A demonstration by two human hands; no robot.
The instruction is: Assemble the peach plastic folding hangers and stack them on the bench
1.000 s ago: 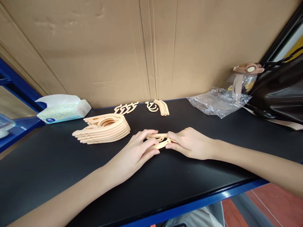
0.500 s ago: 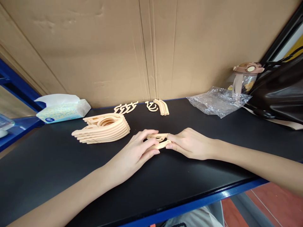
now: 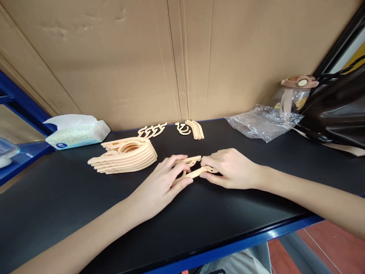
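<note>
Between my two hands, just above the black table, is a beige plastic piece (image 3: 196,173) with curved arms and small holes. My left hand (image 3: 167,177) grips its left part, thumb along the near edge and fingers over the far side. The right hand (image 3: 228,168) pinches the right end of the near arm, where a rounded tip with a hole sticks out under the fingers. A stack of similar beige pieces (image 3: 125,156) lies left of my left hand. Behind are several small beige hooks (image 3: 152,130), a few more hooks (image 3: 183,128) and short curved bars (image 3: 195,129).
The black table (image 3: 199,224) ends at a blue front rail. A tissue pack (image 3: 78,133) lies at the back left. Crumpled clear plastic (image 3: 262,121), a bottle (image 3: 299,93) and a dark bag (image 3: 336,106) are at the right. Cardboard (image 3: 114,68) stands behind.
The right hand has moved slightly up, and the near arm's holed end now shows beyond its fingertips. The far arm's end has come free of the right fingers. My left hand keeps its grip.
</note>
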